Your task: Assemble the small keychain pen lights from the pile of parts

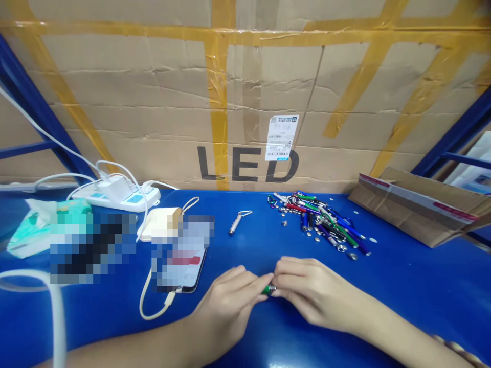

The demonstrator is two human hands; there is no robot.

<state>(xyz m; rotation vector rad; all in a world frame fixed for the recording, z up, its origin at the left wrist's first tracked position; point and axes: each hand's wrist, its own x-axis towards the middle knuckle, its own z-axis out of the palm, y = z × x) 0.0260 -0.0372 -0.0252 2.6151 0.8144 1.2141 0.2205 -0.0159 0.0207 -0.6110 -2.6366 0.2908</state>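
My left hand [233,296] is closed around a small green metal tube [266,290], which looks like a mini flashlight; only a short piece of it shows. At its silver end, my right hand [307,289] pinches with thumb and fingers, meeting the left fingertips. What the right fingers grip is mostly hidden. A silver mini flashlight with a carabiner clip [236,224] lies by itself beyond my hands. Behind my right hand spreads a pile of coloured mini flashlights [322,220], in blue, green, red, black and silver, with small round metal parts [316,239] scattered around it.
A phone [192,260] on a charging cable lies left of my hands, beside a cream power bank [157,225]. Further left are a power strip [130,199] and a tissue pack [30,230]. An open cardboard box [406,220] stands right; a large carton [164,128] walls the back.
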